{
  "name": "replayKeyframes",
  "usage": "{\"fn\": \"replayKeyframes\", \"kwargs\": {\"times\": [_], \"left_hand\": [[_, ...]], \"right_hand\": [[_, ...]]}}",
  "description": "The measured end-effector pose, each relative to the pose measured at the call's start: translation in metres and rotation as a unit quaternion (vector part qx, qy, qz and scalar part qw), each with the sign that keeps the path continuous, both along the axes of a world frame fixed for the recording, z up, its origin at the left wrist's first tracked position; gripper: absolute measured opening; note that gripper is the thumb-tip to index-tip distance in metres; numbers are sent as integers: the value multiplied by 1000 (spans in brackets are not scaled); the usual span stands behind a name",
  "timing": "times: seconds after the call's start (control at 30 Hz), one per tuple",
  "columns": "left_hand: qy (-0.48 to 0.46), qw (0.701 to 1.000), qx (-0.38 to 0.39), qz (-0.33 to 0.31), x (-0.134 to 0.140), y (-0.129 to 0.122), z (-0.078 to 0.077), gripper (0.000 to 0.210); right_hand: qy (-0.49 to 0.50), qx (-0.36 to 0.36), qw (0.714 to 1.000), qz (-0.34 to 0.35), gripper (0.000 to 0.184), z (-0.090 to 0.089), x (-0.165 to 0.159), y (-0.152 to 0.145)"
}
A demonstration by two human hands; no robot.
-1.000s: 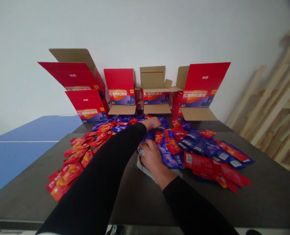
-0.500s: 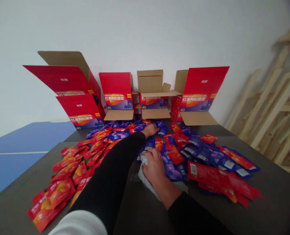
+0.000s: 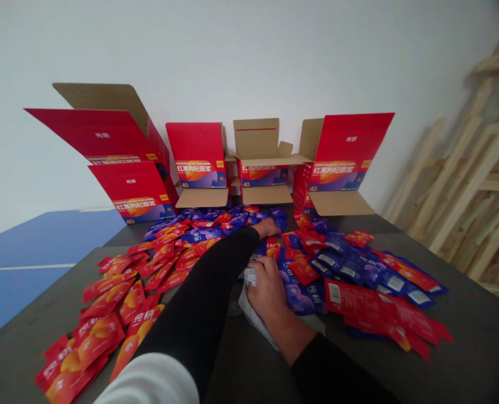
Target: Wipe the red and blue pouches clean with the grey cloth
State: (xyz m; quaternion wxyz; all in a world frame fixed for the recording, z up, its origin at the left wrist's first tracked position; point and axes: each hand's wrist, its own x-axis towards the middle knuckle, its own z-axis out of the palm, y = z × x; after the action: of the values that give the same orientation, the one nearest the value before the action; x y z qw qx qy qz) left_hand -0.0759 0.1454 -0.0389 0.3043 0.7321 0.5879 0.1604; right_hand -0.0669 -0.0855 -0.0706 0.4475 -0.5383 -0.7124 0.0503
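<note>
My left hand [image 3: 268, 226] reaches far forward over the pile, its fingers curled at a blue pouch [image 3: 280, 217]; the fingertips are partly hidden. Nearer to me, my right hand [image 3: 269, 289] is closed on a crumpled white cloth [image 3: 249, 306], which spreads under the palm on the dark table. Beside the right hand lie more blue pouches [image 3: 302, 297] with pale lettering. Red pouches [image 3: 106, 336] with orange fruit prints fan out left of my left arm, and mixed red and blue ones are heaped ahead.
Several open red cartons stand along the back: a stacked pair at left [image 3: 140, 191], two in the middle [image 3: 201, 163], one at right [image 3: 337, 163]. A red pouch pile [image 3: 371, 303] lies at right. Wooden frames [image 3: 459, 191] lean by the wall; a blue table [image 3: 34, 252] is at left.
My left hand has moved slightly right and come against the blue pouch. My right hand stays on the cloth, nearly still. The view has shifted a little.
</note>
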Motion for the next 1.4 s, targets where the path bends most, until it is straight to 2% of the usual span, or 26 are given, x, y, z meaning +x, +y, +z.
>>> {"fn": "replayKeyframes", "kwargs": {"times": [0.13,0.33,0.53,0.63,0.73,0.87,0.97,1.07,1.23,1.33,1.4], "left_hand": [[-33,998,-46,36,-9,-4,5,11],[-167,980,-79,68,-40,-10,25,13],[-276,957,-68,57,-78,-30,49,13],[-340,936,-77,50,-92,-47,56,14],[-424,896,-112,71,-102,-70,58,16],[-542,819,-146,121,-116,-111,55,18],[-607,761,-176,144,-127,-148,48,20],[-642,725,-204,146,-136,-184,36,28],[-671,693,-221,143,-148,-222,16,32],[-674,689,-214,161,-151,-228,10,22],[-675,686,-214,166,-153,-227,8,25]], "right_hand": [[13,2,1000,11,47,1,1,1],[10,-12,1000,10,41,4,1,0],[12,-4,1000,9,42,2,1,4],[17,-1,1000,12,43,0,0,6],[26,6,1000,15,43,0,0,8],[36,26,999,23,43,-1,0,9],[45,42,998,25,44,-1,0,10],[56,48,997,24,44,-2,1,11],[70,54,995,38,45,-2,3,9],[62,69,992,82,49,-1,4,7],[47,81,987,133,55,-1,5,5]]}}
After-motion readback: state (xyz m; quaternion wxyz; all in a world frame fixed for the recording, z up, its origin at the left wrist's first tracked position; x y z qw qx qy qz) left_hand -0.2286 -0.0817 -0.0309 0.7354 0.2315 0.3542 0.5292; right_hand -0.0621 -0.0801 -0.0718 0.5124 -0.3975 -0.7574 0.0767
